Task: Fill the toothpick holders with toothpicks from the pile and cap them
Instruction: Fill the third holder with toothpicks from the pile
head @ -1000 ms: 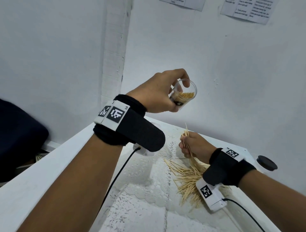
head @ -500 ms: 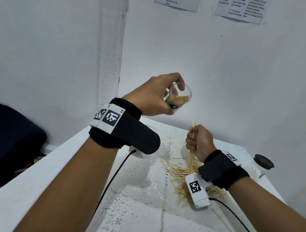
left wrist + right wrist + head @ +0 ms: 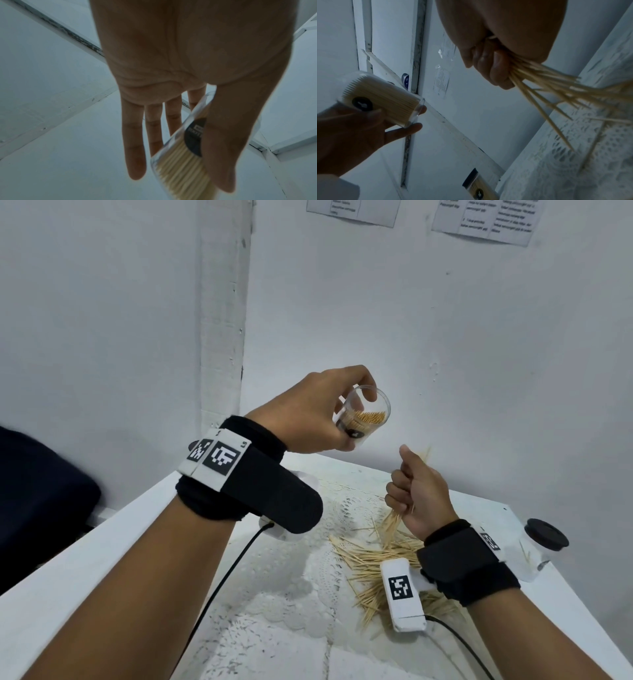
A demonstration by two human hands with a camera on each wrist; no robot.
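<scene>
pale toothpicks, white lace cloth

Right hand, which 1 second ago was down at the pile of loose toothpicks on the table, has lifted clear of it and turned, its fist now clenched around a bundle of toothpicks whose ends fan out below the fingers. It has risen closer to the open clear toothpick holder gripped by the left hand, though the 2 remain apart. The holder has shifted slightly lower against the wall.
</scene>
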